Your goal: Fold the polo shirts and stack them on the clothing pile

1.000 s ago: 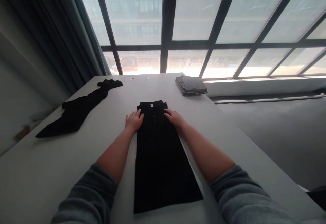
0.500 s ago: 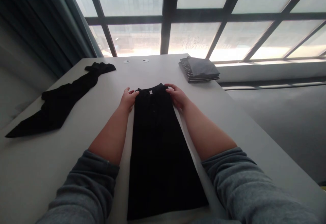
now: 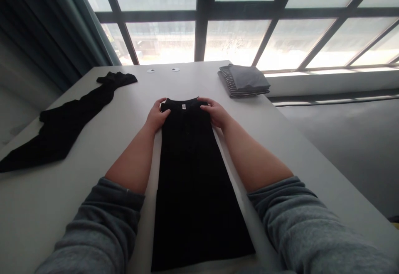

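**Both Hands Grip the Far End of a Black Shirt [image 3: 195, 182]**

We see the shirt laid lengthwise on a white worktop [image 3: 289, 162], its collar end away from us and its hem close to us. A small pale label [image 3: 183, 106] shows inside the neck, and a few faint buttons run down below it.

Our left hand [image 3: 158, 115] pinches the left corner of the collar end, thumb on top and fingers curled behind the edge. Our right hand [image 3: 217, 113] holds the opposite corner in much the same way. We cannot tell whether that end is lifted or lies flat. Grey sleeves [image 3: 307, 218] are pushed up toward the elbows on both arms.

Well apart to the left, a second black garment [image 3: 79, 114] lies loosely stretched along the worktop (its shape is too dark for us to name it). Near the far right corner sits a folded stack of cloth [image 3: 246, 81], plain grey on top with striped fabric showing at the side. Two small white discs [image 3: 176, 69] lie near the far edge.

Beyond, we face a large window [image 3: 165, 41] with dark bars, and a dark curtain [image 3: 46, 25] hangs at the left.
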The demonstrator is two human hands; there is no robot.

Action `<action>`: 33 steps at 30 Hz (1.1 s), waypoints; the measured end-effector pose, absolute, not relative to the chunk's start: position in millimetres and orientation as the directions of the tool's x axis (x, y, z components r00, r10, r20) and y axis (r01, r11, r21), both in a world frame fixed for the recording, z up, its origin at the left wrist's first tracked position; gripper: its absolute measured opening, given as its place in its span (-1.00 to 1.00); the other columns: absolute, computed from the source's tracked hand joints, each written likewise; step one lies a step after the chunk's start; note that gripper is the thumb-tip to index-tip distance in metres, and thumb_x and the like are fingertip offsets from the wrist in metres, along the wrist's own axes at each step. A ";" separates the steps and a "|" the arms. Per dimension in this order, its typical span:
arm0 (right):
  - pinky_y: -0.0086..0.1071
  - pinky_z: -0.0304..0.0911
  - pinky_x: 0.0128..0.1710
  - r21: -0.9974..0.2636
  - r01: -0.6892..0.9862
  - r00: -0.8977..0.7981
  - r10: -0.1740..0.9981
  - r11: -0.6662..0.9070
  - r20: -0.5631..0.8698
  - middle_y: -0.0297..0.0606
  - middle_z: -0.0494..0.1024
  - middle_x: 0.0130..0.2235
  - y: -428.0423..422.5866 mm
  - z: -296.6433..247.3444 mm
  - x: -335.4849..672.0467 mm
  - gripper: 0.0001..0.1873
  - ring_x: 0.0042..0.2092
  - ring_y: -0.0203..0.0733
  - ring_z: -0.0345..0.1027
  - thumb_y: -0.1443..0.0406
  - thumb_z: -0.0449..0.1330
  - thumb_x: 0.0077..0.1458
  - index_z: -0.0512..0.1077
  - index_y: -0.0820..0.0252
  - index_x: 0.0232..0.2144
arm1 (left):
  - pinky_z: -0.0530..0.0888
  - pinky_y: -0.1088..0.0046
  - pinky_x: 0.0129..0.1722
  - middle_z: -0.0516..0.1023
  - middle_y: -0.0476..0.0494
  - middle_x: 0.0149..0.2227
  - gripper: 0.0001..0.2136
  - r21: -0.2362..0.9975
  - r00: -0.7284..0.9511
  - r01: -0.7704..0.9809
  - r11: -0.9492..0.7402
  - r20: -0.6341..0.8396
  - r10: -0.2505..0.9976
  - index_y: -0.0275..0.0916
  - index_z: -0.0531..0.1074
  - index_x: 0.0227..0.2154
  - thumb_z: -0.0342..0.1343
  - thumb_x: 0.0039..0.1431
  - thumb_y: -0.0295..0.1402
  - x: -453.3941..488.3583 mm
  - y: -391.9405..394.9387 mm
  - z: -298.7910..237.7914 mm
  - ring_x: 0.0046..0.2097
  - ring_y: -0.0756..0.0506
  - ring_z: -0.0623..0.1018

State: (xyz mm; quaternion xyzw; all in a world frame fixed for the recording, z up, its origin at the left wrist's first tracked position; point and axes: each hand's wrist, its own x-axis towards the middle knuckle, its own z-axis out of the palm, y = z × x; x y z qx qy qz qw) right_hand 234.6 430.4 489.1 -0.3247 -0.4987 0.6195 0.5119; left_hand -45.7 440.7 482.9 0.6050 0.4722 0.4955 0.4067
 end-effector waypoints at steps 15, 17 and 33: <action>-0.12 0.44 0.11 -0.901 0.127 -0.197 0.901 0.414 0.386 -0.29 0.68 -0.08 368.3 512.6 254.2 -0.41 -0.04 -0.01 0.56 0.28 0.38 -0.03 0.57 0.15 0.11 | 0.55 0.16 0.09 0.67 -0.14 -0.15 -0.63 0.847 0.180 0.307 -0.434 0.396 0.900 -0.22 0.59 -0.09 0.36 0.03 -0.22 -68.7 367.1 511.9 -0.08 -0.21 0.64; -0.07 0.41 0.16 -0.828 0.331 -0.293 0.883 0.453 0.366 -0.31 0.69 -0.09 349.1 510.9 261.8 -0.58 -0.01 0.03 0.57 0.36 0.32 0.01 0.65 0.12 -0.02 | 0.55 0.18 0.10 0.69 -0.10 -0.15 -0.72 0.749 0.279 0.470 -0.467 0.376 0.884 -0.17 0.62 -0.11 0.28 0.10 -0.26 -72.9 345.4 510.9 -0.09 -0.21 0.65; -0.16 0.25 0.39 -0.560 0.629 -0.571 0.809 0.539 0.138 -0.43 0.57 0.16 326.1 511.0 279.9 -0.29 0.25 -0.04 0.43 0.58 0.06 -0.03 0.61 0.00 0.09 | 0.43 0.23 0.31 0.57 0.02 0.19 -0.38 0.529 0.584 0.625 -0.573 0.171 0.794 -0.02 0.53 0.20 -0.02 0.06 -0.48 -69.8 302.8 524.8 0.21 -0.18 0.55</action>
